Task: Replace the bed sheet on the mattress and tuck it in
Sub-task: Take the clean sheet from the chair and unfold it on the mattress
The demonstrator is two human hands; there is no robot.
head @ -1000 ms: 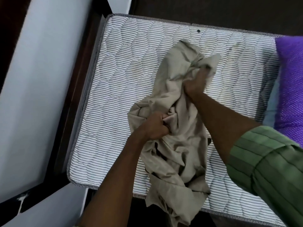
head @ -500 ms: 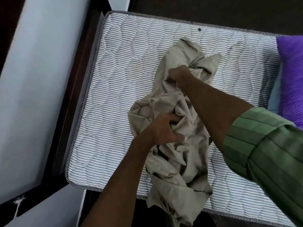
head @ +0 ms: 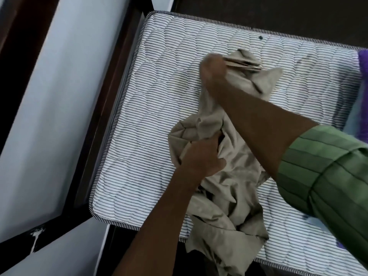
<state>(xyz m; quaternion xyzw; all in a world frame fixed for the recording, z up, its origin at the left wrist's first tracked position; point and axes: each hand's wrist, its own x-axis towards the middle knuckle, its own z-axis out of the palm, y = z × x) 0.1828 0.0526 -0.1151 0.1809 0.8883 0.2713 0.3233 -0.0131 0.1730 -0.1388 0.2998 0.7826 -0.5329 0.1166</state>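
Beige cotton, crumpled into a long heap, is the bed sheet [head: 225,196]; it lies down the middle of the bare striped mattress [head: 155,108], and its near end spills over the near edge. Your left hand [head: 201,158] is closed in a fist on a bunch of cloth at the heap's middle. Your right hand [head: 214,70], reaching across above it, is curled round the folded far end. Holding two separate bunches like this probably lets you pull the heap apart and find an edge to spread. Your green striped sleeve [head: 328,172] hides part of the sheet on the right. A purple pillow [head: 363,62] sits at the mattress's right end, where the sheet must eventually go. A dark bed frame [head: 111,92] runs close along the left side, beside pale panels [head: 51,108], which may make tucking tight there.
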